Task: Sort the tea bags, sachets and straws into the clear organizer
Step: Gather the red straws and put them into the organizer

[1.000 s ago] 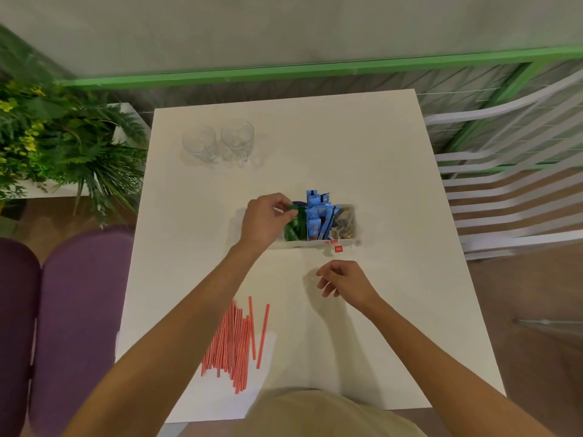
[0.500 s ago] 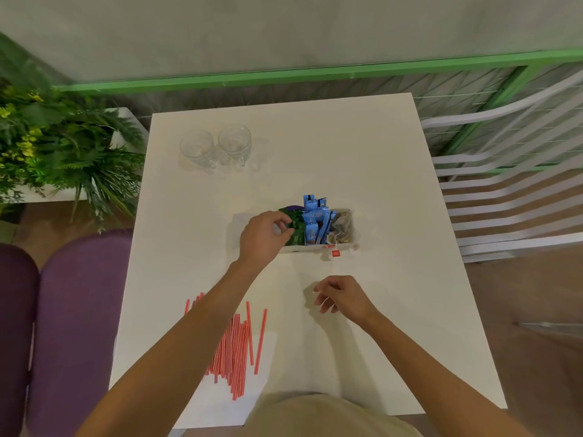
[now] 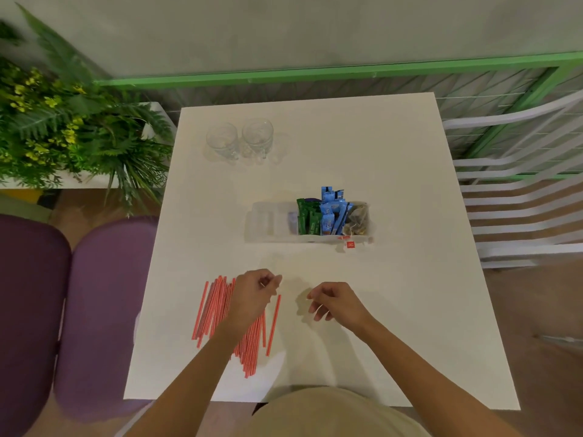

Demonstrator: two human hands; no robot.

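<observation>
My left hand [image 3: 252,294] hovers over the red straws [image 3: 220,313], fingers curled and holding nothing. My right hand [image 3: 336,302] hangs loosely curled and empty. The sachets and tea bags sit in the clear organizer [image 3: 271,220].

organizer [image 3: 271,220] mid-table | straws [image 3: 217,310] nearer, left | glasses [image 3: 239,141] behind, seemingly touching

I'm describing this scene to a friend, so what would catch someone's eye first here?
Probably the red straws fanned out at the near left of the white table, with the left hand over them. Next, the clear organizer mid-table, its right side packed with blue sachets and green sachets.
</observation>
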